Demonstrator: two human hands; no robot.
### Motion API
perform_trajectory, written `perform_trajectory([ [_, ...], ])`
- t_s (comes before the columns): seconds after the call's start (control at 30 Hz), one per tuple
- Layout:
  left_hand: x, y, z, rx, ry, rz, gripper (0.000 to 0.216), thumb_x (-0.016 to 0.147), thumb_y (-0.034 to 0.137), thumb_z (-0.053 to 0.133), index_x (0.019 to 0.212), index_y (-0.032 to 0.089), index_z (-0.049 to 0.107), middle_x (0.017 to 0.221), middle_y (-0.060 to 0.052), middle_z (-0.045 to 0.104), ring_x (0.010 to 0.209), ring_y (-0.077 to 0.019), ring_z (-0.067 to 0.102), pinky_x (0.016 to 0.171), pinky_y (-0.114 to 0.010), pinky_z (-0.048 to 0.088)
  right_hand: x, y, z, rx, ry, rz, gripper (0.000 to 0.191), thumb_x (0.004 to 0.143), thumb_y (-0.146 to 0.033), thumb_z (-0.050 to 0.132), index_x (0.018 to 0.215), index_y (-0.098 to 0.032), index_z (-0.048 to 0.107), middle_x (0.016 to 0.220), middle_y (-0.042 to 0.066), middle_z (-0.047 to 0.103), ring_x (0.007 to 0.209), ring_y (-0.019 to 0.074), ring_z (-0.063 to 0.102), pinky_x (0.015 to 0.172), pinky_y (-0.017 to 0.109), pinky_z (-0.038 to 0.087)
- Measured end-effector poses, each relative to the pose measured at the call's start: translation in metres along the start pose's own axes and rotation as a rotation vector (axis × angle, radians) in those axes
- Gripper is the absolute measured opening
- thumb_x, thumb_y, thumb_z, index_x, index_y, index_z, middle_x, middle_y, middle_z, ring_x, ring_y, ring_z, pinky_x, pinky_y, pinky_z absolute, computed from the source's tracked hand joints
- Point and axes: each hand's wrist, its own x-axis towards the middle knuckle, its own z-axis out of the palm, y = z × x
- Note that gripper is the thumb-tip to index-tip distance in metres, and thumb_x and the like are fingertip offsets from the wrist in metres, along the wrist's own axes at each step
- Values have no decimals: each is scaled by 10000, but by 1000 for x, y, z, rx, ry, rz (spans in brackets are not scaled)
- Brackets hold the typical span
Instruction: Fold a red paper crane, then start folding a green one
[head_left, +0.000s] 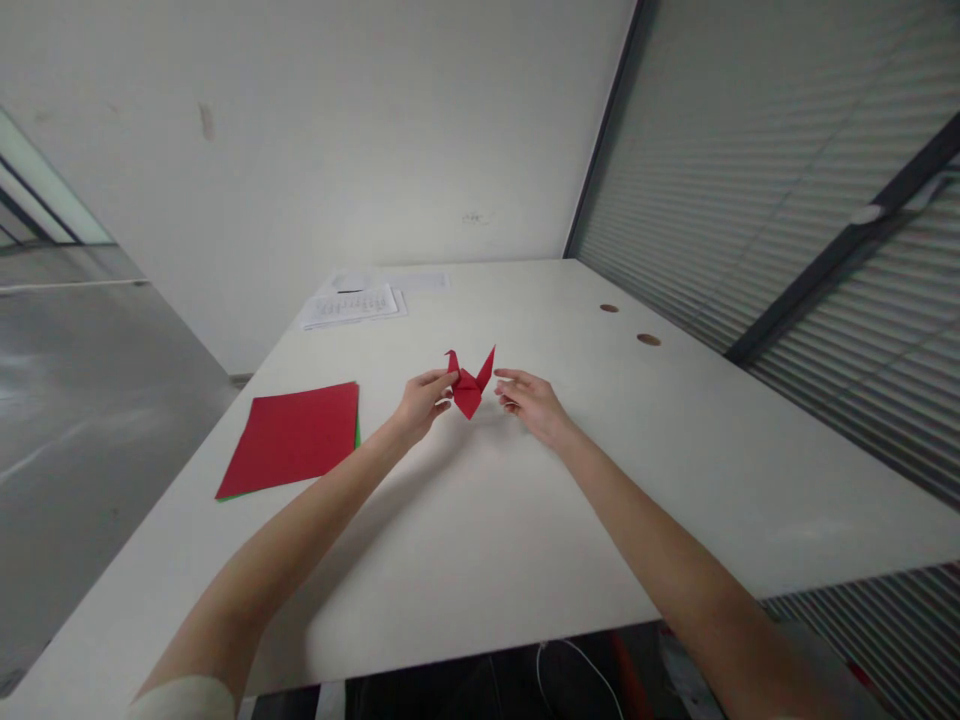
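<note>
A small folded red paper figure [469, 386] with two upward points hangs just above the white table [525, 500]. My left hand [424, 400] pinches its left side between thumb and fingers. My right hand [529, 400] is right beside the figure's right point, fingers loosely apart and curled, holding nothing that I can see.
A stack of red paper sheets [294, 438] with a green edge beneath lies on the table's left part. White printed papers [352, 303] sit at the far left corner. Two round cable holes [648, 340] are near the right edge, along a blind-covered glass wall.
</note>
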Motion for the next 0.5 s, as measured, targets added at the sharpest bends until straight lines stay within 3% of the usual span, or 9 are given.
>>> perform_trajectory([
  [0.23, 16, 4, 8, -10, -11, 17, 306, 592, 344, 826, 784, 150, 686, 808, -53, 657, 637, -93, 548, 552, -205, 359, 45, 0, 12, -14, -33, -129, 304, 558, -386, 798, 717, -164, 664, 515, -53, 538, 484, 68, 430, 497, 239, 300],
  [0.37, 28, 0, 6, -179, 140, 20, 296, 750, 421, 697, 932, 190, 662, 932, -67, 633, 709, -111, 591, 617, -217, 434, 61, 2, 11, 109, 14, -121, 309, 529, -368, 811, 705, -181, 640, 537, -61, 546, 499, 64, 441, 496, 224, 307],
  [0.43, 34, -5, 7, -245, 124, -76, 214, 774, 342, 663, 901, 170, 649, 944, -93, 631, 766, -142, 621, 700, -257, 480, 67, 1, 10, 162, 39, -105, 321, 515, -365, 816, 702, -187, 626, 541, -66, 540, 504, 61, 446, 489, 213, 309],
  [0.5, 38, -11, 11, -246, 76, -81, 188, 730, 204, 681, 909, 156, 654, 957, -100, 648, 807, -152, 633, 765, -274, 488, 71, -2, 10, 184, 53, -95, 328, 510, -371, 815, 696, -192, 613, 534, -72, 526, 497, 58, 442, 481, 206, 309],
])
